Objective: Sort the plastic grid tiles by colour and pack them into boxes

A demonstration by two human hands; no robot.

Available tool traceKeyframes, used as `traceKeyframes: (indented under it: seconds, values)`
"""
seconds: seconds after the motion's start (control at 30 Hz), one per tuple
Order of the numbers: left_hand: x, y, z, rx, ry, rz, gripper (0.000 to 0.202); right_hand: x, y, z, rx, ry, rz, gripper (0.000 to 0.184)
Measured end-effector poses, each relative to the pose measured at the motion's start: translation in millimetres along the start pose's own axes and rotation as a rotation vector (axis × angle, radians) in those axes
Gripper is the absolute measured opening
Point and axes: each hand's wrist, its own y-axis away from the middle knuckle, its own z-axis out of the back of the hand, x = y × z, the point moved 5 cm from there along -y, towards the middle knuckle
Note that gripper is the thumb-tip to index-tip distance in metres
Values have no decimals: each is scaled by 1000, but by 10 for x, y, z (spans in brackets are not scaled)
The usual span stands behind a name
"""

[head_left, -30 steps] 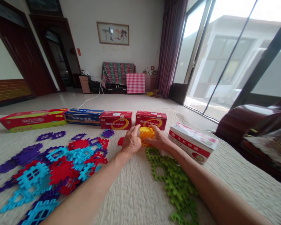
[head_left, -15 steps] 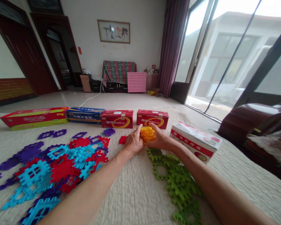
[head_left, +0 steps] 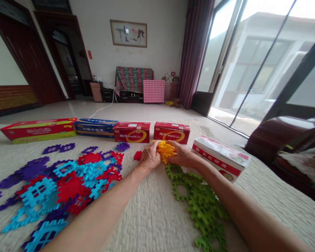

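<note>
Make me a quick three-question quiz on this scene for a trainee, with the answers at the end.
1. What colour is the toothed plastic held between the left hand and right hand?
2. True or false: the green pieces lie to the right of the purple pieces.
3. The box at the row's far left end is: a) blue, b) white, c) red and yellow-green.

Key: 1. Yellow. 2. True. 3. c.

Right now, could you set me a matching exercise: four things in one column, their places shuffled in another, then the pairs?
1. yellow pieces
2. green pieces
3. blue box
4. framed picture

A. heaped, partly hidden by the right forearm
B. on the wall
C. gripped between the left hand and right hand
D. between a red-and-green box and a red box

Pairs: 1-C; 2-A; 3-D; 4-B
</note>
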Motion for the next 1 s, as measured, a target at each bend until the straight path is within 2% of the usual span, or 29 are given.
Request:
traceKeyframes:
  seconds: [0.13,0.33,0.57,0.67,0.9,1.0]
  values:
    - [13,-12,17,-38,0,3,55,0,-9,5,-94,44,-25,69]
    - [52,-29,7,-62,4,2,56,40,3,7,-3,-17,67,76]
    - [84,-48,31,-67,57,56,56,34,0,7,-7,93,-2,86]
    - [77,-51,39,-66,103,71,55,21,-17,-7,-11,139,-14,84]
    - [57,-58,65,-73,88,82,51,23,-48,-40,-56,159,68,76]
    - [56,-56,74,-75,73,98,48,83,-35,-48,-16,165,79,75]
